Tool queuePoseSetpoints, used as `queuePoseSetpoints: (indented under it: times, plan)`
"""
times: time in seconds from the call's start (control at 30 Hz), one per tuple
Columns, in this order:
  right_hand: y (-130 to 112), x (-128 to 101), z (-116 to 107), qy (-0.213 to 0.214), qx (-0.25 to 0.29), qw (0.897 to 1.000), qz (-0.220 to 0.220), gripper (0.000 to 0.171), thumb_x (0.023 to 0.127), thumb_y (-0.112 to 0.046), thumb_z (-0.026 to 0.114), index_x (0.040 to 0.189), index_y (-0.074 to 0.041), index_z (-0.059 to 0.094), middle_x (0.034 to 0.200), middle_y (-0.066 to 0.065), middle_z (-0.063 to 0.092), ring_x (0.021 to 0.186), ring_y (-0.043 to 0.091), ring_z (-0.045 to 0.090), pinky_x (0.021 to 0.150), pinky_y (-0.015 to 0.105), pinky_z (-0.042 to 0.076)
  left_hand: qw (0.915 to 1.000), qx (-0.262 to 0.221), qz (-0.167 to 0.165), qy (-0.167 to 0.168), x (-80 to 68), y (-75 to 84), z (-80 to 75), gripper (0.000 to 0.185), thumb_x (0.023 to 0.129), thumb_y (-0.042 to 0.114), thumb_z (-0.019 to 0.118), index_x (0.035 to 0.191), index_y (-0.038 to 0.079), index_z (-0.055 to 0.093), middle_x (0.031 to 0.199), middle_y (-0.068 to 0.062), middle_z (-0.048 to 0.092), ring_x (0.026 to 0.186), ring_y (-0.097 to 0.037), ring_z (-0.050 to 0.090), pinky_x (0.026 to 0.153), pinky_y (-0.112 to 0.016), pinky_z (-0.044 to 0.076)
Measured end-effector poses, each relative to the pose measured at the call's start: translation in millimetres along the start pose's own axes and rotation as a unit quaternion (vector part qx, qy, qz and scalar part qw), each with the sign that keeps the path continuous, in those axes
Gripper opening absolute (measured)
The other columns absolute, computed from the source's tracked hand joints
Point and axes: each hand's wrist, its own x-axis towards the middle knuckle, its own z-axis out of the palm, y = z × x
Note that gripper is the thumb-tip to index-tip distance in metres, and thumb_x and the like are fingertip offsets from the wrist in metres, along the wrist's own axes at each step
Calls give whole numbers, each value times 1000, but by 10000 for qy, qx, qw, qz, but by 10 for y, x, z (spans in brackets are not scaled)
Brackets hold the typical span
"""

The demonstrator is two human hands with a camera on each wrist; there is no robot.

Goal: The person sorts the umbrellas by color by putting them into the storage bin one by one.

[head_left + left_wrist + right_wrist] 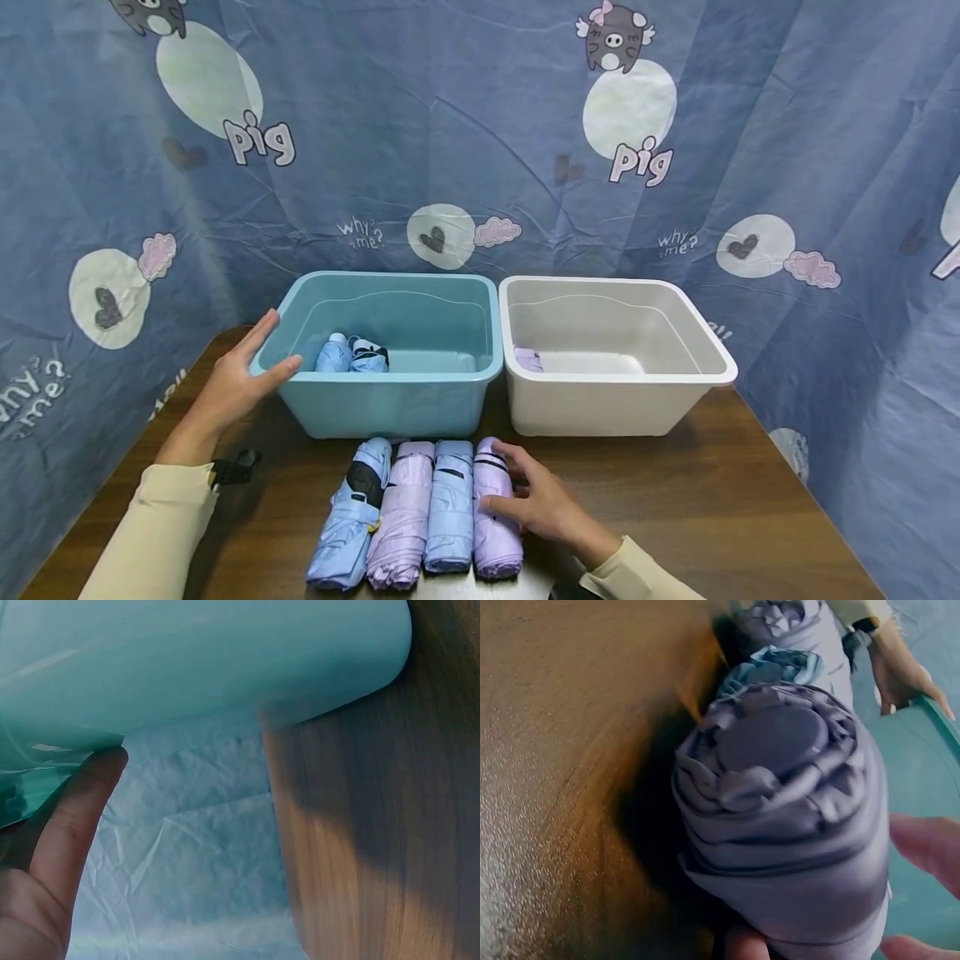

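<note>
Four folded umbrellas lie side by side on the brown wooden table [675, 508], closest to the viewer, alternating light blue and lilac from left to right. On the rightmost one, the lilac umbrella [495, 508], rests the right hand [536, 500], its fingers loosely curved over the top and its thumb against the near side; the wrist view shows fingertips [930, 851] around the bundle's rolled end, though how firmly they grip is hard to tell. Next to it lie a blue umbrella [450, 508], a second lilac umbrella [402, 517] and a second blue umbrella [348, 517] with a dark strap. Behind them stand two plastic tubs, touching. On the near left corner of the teal tub [390, 404] the left hand [236, 379] rests with straight fingers outside and the thumb over the rim. Inside that tub two more blue folded umbrellas [351, 354] are partly hidden by its front wall. In the white tub [600, 408] only a sliver of something lilac [528, 360] shows; what it is cannot be made out. Blue cartoon-pig cloth [480, 125] hangs behind.
</note>
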Motion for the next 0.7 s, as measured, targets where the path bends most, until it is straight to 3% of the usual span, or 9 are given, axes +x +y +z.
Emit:
queuePoseSetpoints:
  times: [0.13,0.27,0.5,0.7]
  plan:
    - [-8,19,62,126,-892,9947,-498,74,80,-28,80,143,-11,45,107,16,58,92,26,62,71,30,53,10000,39,-15,6,2,6,-6,86,91,44,62,156,28,8,162,-2,5,142,-47,13,99,-75,20]
    - [-23,7,101,331,-1478,9869,-554,72,76,-32,82,139,-15,52,98,12,50,84,19,50,66,27,47,10000,68,5,24,-3,4,-1,86,91,44,62,156,28,9,162,-2,5,143,-46,13,99,-75,21]
    - [-36,-12,99,428,-1503,9870,-363,65,75,-31,83,134,-19,59,93,8,49,81,17,43,62,27,40,10000,-40,16,32,-3,14,3,86,91,42,63,156,27,9,162,-1,5,143,-46,13,100,-74,19]
    - [-36,-4,67,264,-909,9953,-208,65,76,-23,82,135,-13,57,102,14,51,90,23,53,67,29,50,9999,-42,125,71,1,5,-2,85,91,39,64,156,26,11,162,-3,7,143,-44,14,101,-73,19]
